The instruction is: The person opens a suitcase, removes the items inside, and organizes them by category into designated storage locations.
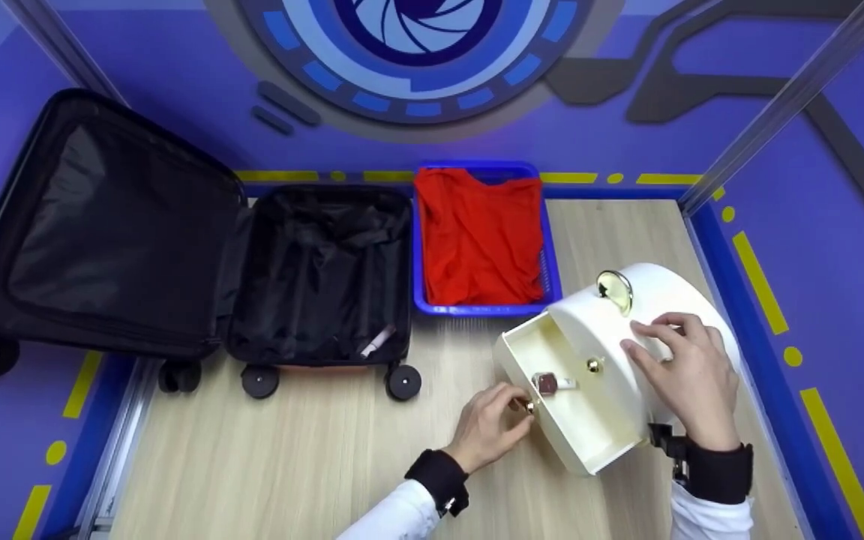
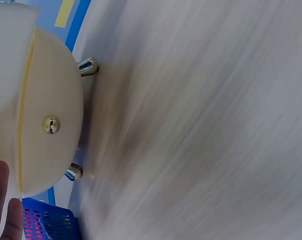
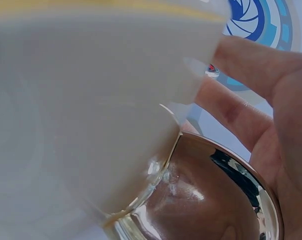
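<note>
A white rounded box (image 1: 657, 289) with gold knobs stands at right, its lower drawer (image 1: 586, 457) pulled out. In the drawer lies a small dark-red bottle (image 1: 545, 384) with a white cap, like nail polish. My left hand (image 1: 486, 424) is at the drawer front, thumb and fingertips bent around the drawer's gold knob (image 1: 530, 406). In the left wrist view, its fingers (image 2: 13, 220) show apart from the knob (image 2: 51, 124). Over the curved top of the box is my right hand (image 1: 691, 371), fingers spread and holding nothing. Beside it sits a round gold fitting (image 1: 616, 291).
An open black suitcase (image 1: 319, 270) lies at left, with a small pale tube (image 1: 378, 341) in its near right corner. Between suitcase and box stands a blue basket (image 1: 477, 309) holding red cloth (image 1: 481, 236). Purple walls (image 1: 372, 146) enclose the wooden tabletop (image 1: 267, 465).
</note>
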Demonstrator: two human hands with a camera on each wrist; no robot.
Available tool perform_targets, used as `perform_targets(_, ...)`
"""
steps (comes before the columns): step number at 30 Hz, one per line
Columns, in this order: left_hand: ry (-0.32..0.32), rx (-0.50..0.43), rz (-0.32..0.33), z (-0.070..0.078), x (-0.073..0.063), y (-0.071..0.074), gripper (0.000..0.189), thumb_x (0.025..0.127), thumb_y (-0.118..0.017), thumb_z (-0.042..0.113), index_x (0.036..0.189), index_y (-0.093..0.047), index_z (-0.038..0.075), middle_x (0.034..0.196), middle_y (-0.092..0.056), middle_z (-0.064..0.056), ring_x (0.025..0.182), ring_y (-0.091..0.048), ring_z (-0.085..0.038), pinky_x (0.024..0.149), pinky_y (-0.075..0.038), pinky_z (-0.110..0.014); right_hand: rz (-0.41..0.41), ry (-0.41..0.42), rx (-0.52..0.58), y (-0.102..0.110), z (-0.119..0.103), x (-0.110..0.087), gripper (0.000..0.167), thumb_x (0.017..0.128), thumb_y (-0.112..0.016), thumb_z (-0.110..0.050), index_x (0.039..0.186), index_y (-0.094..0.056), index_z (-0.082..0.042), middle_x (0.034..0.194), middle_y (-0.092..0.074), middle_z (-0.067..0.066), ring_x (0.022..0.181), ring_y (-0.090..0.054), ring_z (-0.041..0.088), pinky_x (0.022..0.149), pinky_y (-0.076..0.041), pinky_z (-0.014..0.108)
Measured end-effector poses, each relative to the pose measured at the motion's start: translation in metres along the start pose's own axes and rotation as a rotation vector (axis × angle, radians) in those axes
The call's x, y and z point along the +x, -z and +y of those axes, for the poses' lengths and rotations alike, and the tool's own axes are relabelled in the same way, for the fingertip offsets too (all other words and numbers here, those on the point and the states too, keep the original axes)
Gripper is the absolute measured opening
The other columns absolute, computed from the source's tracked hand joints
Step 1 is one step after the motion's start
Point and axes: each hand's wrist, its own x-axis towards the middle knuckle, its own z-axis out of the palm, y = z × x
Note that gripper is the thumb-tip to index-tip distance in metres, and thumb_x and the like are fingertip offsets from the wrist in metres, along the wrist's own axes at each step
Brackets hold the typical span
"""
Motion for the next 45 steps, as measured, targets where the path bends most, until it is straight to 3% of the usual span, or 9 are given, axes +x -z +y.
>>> perform_targets(5,-0.017,0.018,-0.019,0.001,0.009,0.003,0.029,0.084,-0.083,0.019,0.108,-0.067,0.015,0.093,-0.068,0.004,0.082,-0.066,-0.01,0.074,-0.046,-0.017,-0.004,0.0,-0.003,0.001,0.0,0.0,0.03,0.086,-0.086,-0.032,0.111,-0.081,-0.016,0.121,-0.064,0.007,0.111,-0.055,0.037,0.069,-0.046,0.058)
perform_targets(14,-0.051,0.073,-0.139,-0.001,0.033,0.004,0.027,0.088,-0.082,0.026,0.111,-0.07,0.018,0.101,-0.072,0.007,0.089,-0.065,-0.009,0.078,-0.046,-0.015,-0.009,-0.001,-0.011,0.001,0.001,0.0,0.032,0.085,-0.087,-0.034,0.112,-0.082,-0.016,0.122,-0.064,0.008,0.112,-0.055,0.038,0.069,-0.046,0.06)
perform_targets(24,-0.08,0.152,-0.24,0.003,0.065,-0.011,0.025,0.09,-0.082,0.032,0.109,-0.07,0.021,0.105,-0.074,0.01,0.094,-0.066,-0.008,0.08,-0.046,-0.017,-0.012,-0.011,-0.014,0.001,0.001,-0.001,0.032,0.085,-0.087,-0.033,0.112,-0.082,-0.016,0.121,-0.065,0.008,0.113,-0.055,0.039,0.07,-0.046,0.06)
perform_targets(31,-0.08,0.175,-0.262,0.006,0.081,-0.022,0.022,0.09,-0.082,0.033,0.106,-0.072,0.023,0.103,-0.075,0.012,0.095,-0.067,-0.006,0.079,-0.047,-0.018,0.002,0.01,-0.014,0.0,0.0,0.0,0.031,0.084,-0.088,-0.031,0.11,-0.082,-0.015,0.12,-0.065,0.008,0.111,-0.055,0.039,0.068,-0.046,0.059)
perform_targets(38,-0.067,0.174,-0.273,0.007,0.087,-0.03,0.023,0.087,-0.084,0.03,0.105,-0.071,0.023,0.1,-0.074,0.013,0.096,-0.066,-0.005,0.078,-0.046,-0.017,0.016,0.031,-0.014,0.0,0.0,0.0,0.032,0.084,-0.088,-0.03,0.11,-0.082,-0.013,0.119,-0.065,0.01,0.111,-0.056,0.04,0.07,-0.046,0.06)
perform_targets(45,-0.034,0.142,-0.296,0.003,0.081,-0.029,0.025,0.092,-0.08,0.033,0.111,-0.07,0.02,0.106,-0.073,0.01,0.094,-0.067,-0.005,0.077,-0.045,-0.016,0.003,0.017,-0.02,0.0,0.001,0.0,0.032,0.084,-0.088,-0.031,0.11,-0.081,-0.014,0.119,-0.064,0.01,0.111,-0.055,0.04,0.069,-0.046,0.061)
